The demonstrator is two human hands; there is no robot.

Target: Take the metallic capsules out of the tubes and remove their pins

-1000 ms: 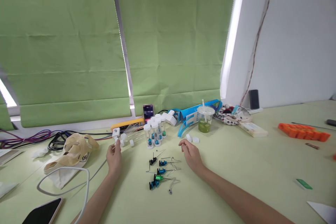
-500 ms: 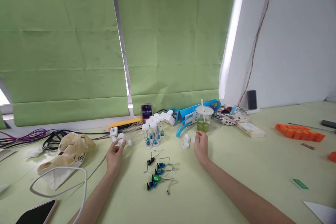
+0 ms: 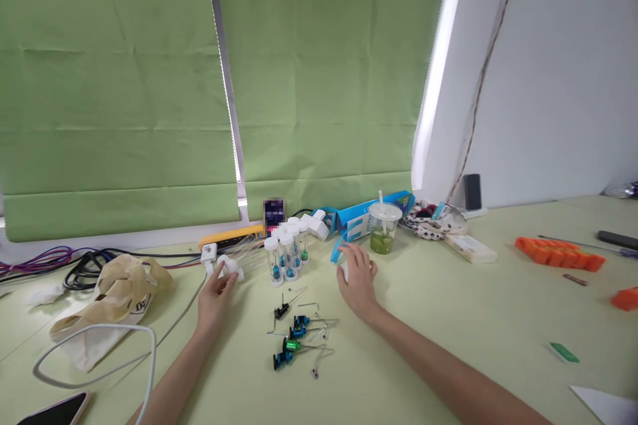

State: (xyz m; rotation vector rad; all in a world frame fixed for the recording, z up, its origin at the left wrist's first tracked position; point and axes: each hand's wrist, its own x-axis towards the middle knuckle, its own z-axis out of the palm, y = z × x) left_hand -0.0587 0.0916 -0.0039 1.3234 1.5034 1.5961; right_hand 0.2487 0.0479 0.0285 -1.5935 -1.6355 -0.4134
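My left hand is at the white caps on the left, thumb and forefinger apart, with nothing seen gripped. On the right, my right hand lies palm down with bent, spread fingers over other white caps, which it mostly hides. Between the hands stand several clear tubes with white lids and blue or green pieces inside. Nearer me lie small metal-stemmed parts: a black one, blue ones and a green one, beside thin bent wires.
A lidded cup with green drink stands behind my right hand, near a blue package. At left are a beige bag, a looped white cable and a phone. Orange trays lie at right.
My right hand has moved left from beside the cup onto the right-hand caps, and its fingers have spread. My left hand stays by its caps. The view has shifted slightly.
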